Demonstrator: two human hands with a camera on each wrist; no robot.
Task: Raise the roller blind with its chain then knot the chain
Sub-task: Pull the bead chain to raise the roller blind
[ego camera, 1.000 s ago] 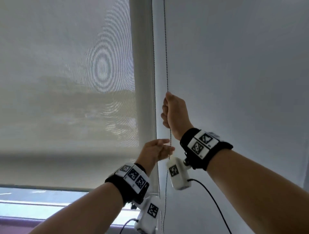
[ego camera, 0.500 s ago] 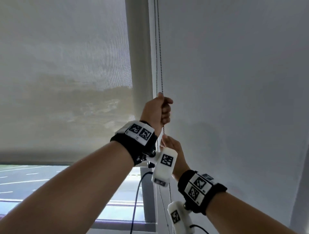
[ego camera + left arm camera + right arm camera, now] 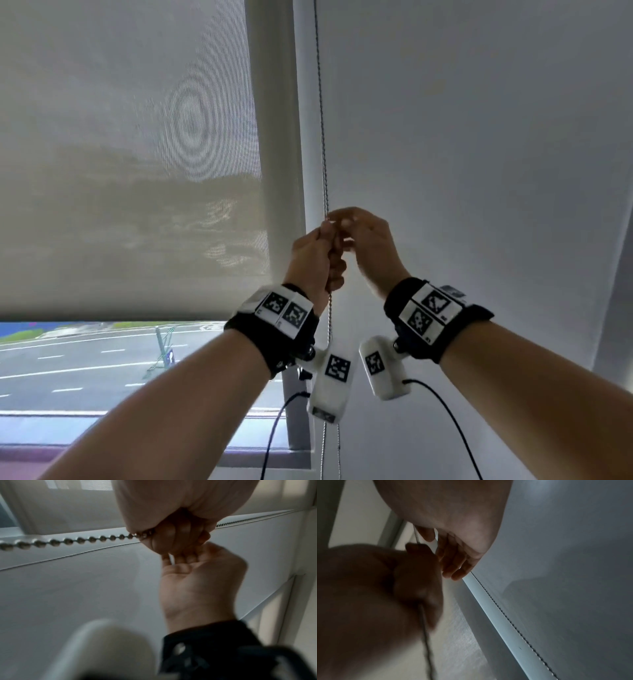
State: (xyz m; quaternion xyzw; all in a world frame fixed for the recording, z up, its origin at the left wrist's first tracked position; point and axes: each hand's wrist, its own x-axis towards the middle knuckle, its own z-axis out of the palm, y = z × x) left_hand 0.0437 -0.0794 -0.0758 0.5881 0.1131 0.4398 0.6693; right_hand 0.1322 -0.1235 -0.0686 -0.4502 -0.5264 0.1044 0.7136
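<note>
The beige roller blind covers most of the window, and its bottom edge hangs above a strip of street view. The bead chain drops along the frame beside it. My left hand is a fist gripping the chain, which runs out of the fist on both sides. My right hand is level with it, loosely bent fingers touching the left fist. In the right wrist view the right hand holds nothing; the chain passes beside it.
A white window frame post stands between the blind and a plain grey wall on the right. The chain's lower loop hangs below the wrist cameras, next to their black cables. A sill runs along the bottom.
A second ago my right hand held the chain high with the left below. The left then took hold higher up. My right hand has now risen from under it to beside it.
</note>
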